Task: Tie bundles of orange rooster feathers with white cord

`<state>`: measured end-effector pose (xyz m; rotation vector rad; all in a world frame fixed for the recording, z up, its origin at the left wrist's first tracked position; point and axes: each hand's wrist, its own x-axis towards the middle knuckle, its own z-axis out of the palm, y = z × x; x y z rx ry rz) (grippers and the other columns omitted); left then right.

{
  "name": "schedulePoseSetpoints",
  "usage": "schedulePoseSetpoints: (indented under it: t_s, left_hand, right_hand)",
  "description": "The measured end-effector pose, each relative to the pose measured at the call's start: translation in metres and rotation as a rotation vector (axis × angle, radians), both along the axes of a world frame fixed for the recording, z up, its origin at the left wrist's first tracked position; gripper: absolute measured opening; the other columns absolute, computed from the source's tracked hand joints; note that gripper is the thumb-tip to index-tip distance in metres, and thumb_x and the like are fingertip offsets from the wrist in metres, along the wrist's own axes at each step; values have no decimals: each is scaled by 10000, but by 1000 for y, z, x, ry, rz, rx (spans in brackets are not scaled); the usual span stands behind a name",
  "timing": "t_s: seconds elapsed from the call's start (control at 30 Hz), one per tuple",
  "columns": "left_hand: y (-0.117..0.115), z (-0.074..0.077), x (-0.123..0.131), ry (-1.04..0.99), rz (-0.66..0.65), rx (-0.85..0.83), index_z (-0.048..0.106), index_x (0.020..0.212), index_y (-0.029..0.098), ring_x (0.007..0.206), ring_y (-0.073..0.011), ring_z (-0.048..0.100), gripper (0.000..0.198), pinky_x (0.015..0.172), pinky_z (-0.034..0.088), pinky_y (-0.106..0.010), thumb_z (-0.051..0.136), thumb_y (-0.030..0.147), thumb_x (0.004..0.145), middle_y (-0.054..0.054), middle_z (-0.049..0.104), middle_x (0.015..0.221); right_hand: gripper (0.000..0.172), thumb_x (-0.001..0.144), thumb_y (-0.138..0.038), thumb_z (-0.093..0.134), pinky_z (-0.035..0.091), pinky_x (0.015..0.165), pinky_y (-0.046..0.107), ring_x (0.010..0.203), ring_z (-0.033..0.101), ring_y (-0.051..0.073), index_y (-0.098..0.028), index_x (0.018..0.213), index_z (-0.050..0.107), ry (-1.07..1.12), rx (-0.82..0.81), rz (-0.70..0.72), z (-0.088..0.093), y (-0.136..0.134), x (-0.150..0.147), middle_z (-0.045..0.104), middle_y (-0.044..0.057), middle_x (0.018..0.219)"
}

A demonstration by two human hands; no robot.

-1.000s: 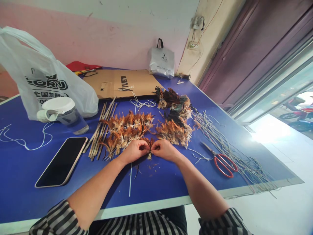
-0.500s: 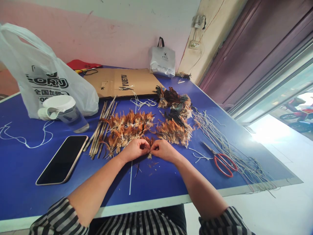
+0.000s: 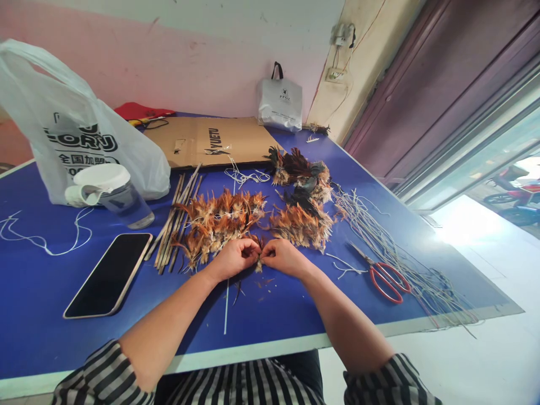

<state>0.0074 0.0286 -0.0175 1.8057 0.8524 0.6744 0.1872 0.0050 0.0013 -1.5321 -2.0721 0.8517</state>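
My left hand (image 3: 236, 257) is closed in a pinch on a small bunch of feathers (image 3: 259, 266), just above the table's near half. Touching the same bunch from the other side, my right hand (image 3: 283, 257) also has thumb and forefinger pressed together. Fingers hide most of the bunch; its pale, fluffy lower end pokes out below. Beyond my left hand lie rows of orange-brown feather bunches (image 3: 225, 216). Past my right hand is another group of orange-brown feathers (image 3: 301, 225), with darker feathers (image 3: 299, 169) behind it.
Thin sticks (image 3: 177, 225) lie left of the feathers, near a phone (image 3: 107, 275), a lidded plastic jug (image 3: 124, 197) and a white plastic bag (image 3: 84, 135). On the right are red-handled scissors (image 3: 388, 281) and long loose cords (image 3: 388, 247). Flat cardboard (image 3: 189, 140) lies behind.
My right hand has shifted very slightly, and fewer feathers show above the fingertips. Both hands stay pinched at the bunch; the other things lie as before.
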Motion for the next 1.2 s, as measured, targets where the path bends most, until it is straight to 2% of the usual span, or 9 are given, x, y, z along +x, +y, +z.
schedulePoseSetpoints:
  t_s: [0.23,0.47,0.73,0.87,1.03,1.2]
  left_hand:
    - [1,1,0,12,2,-9,623,848,122,605,-93,517,206,591,417,-196,580,282,725,-13,600,695]
    - [1,3,0,1,-19,-30,610,853,121,629,-98,541,199,623,440,-207,609,216,679,-19,613,718]
    - [-4,5,0,15,3,38,617,849,118,611,-91,527,173,599,422,-192,572,229,725,-12,601,691]
    - [-7,11,0,25,-5,91,608,895,138,635,-95,534,188,615,424,-191,554,191,724,-7,598,726]
    - [-10,15,0,33,-15,127,604,899,145,638,-96,530,188,609,419,-188,554,176,720,-12,594,758]
    - [-11,15,1,29,-6,139,602,886,150,650,-99,537,171,621,419,-192,553,177,725,-12,599,765]
  right_hand:
    - [117,662,-181,552,355,555,185,577,525,91,-162,638,665,-61,65,-21,-3,-1,-3,636,-2,634]
    - [115,656,-211,558,361,559,191,595,535,100,-175,637,666,-116,70,-60,1,-4,-6,648,8,679]
    - [118,647,-202,552,343,553,191,577,510,91,-167,640,665,-92,55,-40,1,-4,-4,633,-4,645]
    - [124,663,-223,561,311,518,179,546,459,74,-145,639,654,-42,18,-7,3,-2,-2,582,-19,585]
    - [168,687,-253,553,257,475,178,520,393,64,-131,590,614,-76,61,-41,3,-1,-2,494,-34,536]
    - [128,665,-242,573,271,489,177,534,417,67,-136,636,637,-75,39,-25,0,-1,-2,543,-28,577]
